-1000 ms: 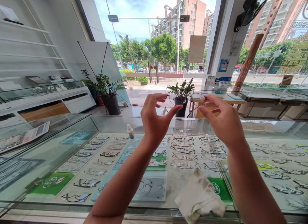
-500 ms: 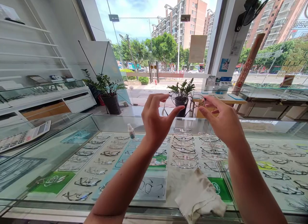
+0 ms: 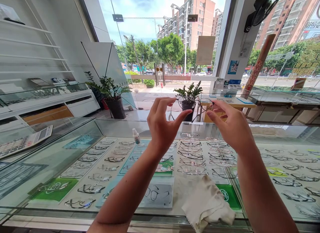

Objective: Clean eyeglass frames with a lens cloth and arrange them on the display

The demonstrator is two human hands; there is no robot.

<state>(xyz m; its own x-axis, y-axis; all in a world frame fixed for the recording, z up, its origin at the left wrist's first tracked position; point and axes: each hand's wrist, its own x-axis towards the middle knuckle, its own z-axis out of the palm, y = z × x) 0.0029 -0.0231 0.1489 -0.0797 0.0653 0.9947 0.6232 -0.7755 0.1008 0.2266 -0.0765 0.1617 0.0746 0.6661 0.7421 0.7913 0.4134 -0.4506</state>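
Observation:
A pair of thin dark-rimmed eyeglasses (image 3: 206,105) is held up above the glass counter, with round lenses facing the window. My left hand (image 3: 165,121) grips the left end of the frame with its fingertips, and its thumb stretches beneath that lens. At the other end, my right hand (image 3: 228,123) has the frame between thumb and index finger. Part of the left side blends into the plant pot behind. Below the hands, a crumpled pale cleaning cloth (image 3: 206,203) lies on the counter top. A small white spray bottle (image 3: 136,136) stands upright left of my left hand.
Rows of eyeglasses (image 3: 191,156) lie inside the glass display counter (image 3: 175,219). A calculator (image 3: 30,143) rests on the left. Beyond the counter are potted plants (image 3: 116,107), a wooden table (image 3: 232,104) and glass doors. A wall fan (image 3: 265,9) is at upper right.
The eyeglasses and both hands stay almost still. Only a very slight shift of the view shows.

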